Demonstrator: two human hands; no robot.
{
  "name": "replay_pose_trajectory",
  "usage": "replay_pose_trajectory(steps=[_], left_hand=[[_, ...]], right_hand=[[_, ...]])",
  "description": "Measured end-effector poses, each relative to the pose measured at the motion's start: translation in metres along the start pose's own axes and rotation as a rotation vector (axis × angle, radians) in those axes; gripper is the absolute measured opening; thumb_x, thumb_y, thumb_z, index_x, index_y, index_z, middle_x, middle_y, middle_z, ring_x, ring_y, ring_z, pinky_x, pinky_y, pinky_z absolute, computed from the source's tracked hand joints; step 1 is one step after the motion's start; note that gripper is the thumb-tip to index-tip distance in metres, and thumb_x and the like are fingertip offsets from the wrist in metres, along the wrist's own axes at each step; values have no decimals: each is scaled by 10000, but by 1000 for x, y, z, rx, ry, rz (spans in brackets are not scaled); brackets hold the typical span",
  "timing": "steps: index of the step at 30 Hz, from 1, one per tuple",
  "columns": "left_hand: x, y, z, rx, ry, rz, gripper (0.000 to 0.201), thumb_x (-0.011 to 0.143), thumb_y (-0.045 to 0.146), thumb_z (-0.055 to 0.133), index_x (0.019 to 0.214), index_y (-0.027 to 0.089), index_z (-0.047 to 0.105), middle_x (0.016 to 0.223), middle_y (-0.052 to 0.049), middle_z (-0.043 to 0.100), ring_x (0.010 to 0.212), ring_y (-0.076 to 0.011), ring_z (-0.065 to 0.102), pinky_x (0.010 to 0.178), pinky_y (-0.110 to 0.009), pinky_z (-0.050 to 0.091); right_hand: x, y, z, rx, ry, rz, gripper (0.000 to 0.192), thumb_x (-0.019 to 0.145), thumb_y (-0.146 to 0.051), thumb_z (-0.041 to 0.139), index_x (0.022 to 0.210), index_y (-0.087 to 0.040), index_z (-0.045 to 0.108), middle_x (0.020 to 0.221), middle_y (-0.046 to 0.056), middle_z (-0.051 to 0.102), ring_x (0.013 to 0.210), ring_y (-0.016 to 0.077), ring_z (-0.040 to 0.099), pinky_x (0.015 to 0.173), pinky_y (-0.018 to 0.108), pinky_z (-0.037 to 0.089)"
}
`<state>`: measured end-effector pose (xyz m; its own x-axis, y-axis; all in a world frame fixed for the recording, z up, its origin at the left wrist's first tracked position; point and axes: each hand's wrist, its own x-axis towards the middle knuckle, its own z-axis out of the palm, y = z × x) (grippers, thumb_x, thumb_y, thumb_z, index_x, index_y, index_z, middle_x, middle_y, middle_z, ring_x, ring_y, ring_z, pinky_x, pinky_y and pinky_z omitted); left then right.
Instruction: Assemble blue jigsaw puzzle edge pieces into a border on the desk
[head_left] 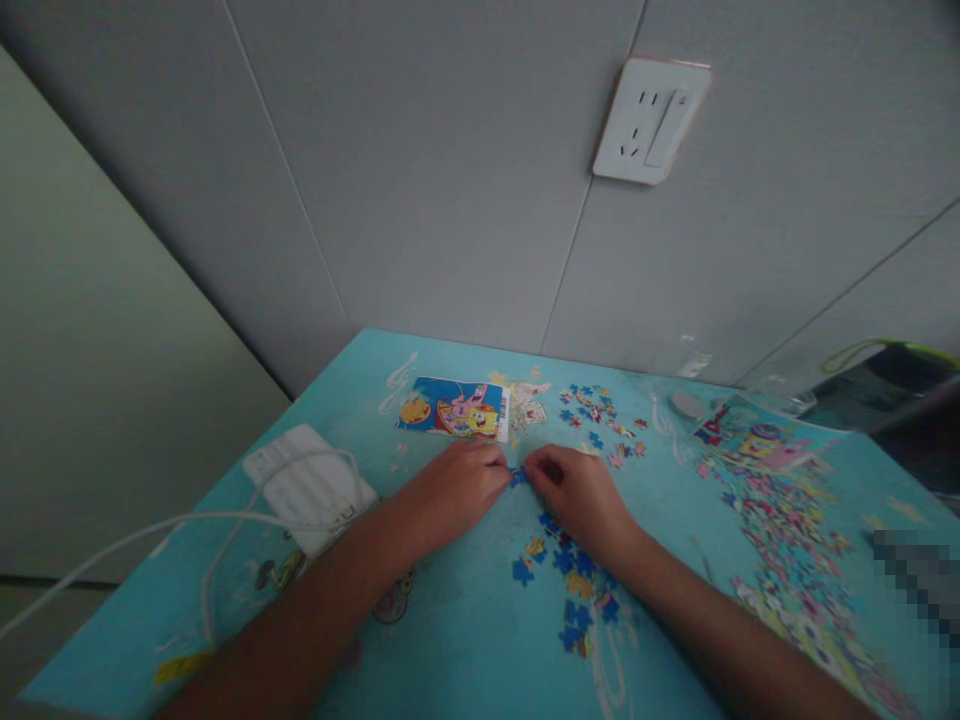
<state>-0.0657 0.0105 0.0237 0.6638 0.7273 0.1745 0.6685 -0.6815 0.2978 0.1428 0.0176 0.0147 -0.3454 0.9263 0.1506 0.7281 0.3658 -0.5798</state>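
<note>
- The left hand [457, 490] is laid knuckles-up on the turquoise cartoon-printed table [465, 640], fingers curled inward; its fingertips are pressed against a small blue jigsaw piece [517, 476].
- The right hand [577, 495] is set opposite, just beside the left, its thumb and forefinger pinched toward the same small blue jigsaw piece, which is seen only as a sliver between the two hands; most of it is hidden by the fingers.
- Whether the piece is lifted or flat on the table cannot be told.
- A loose scatter of blue and yellow puzzle pieces [570, 590] is partly covered by the right wrist and forearm.
- A glossy cartoon reference card [454, 408] is lying flat beyond the hands.
- A further small cluster of blue and red pieces [600, 410] is seen near the far edge.
- A wide heap of multicoloured pieces [787, 540] is spread to the right, its lower end cut off by the frame.
- A white boxy power adapter with cable [307, 485] is resting to the left.
- A white wall socket [649, 120] is mounted above.
</note>
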Motion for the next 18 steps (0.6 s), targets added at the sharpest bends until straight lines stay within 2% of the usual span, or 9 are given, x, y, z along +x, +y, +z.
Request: replay_pose_trajectory(steps=[8, 14, 18], left_hand=[[1, -1, 1, 8, -4, 2, 255, 1006, 237, 462, 1043, 193, 710, 991, -58, 644, 967, -197, 585, 887, -344, 455], [2, 2, -1, 54, -26, -6, 245, 1001, 250, 485, 1012, 178, 720, 991, -64, 639, 982, -205, 579, 882, -349, 456], [3, 1, -1, 49, -31, -5, 235, 996, 233, 492, 1051, 183, 715, 999, -65, 644, 979, -206, 588, 878, -354, 467]], right_hand=[[0, -5, -1, -107, -20, -56, 127, 920, -232, 582, 872, -220, 699, 772, 19, 678, 692, 166, 613, 659, 277, 424], [-1, -3, -2, -104, 19, -46, 104, 899, -279, 652, 882, -210, 727, 909, 59, 657, 826, 190, 629, 757, 299, 461], [-2, 2, -2, -46, -25, -78, 135, 922, -231, 615, 899, -224, 748, 883, 44, 660, 812, 174, 630, 773, 296, 471]])
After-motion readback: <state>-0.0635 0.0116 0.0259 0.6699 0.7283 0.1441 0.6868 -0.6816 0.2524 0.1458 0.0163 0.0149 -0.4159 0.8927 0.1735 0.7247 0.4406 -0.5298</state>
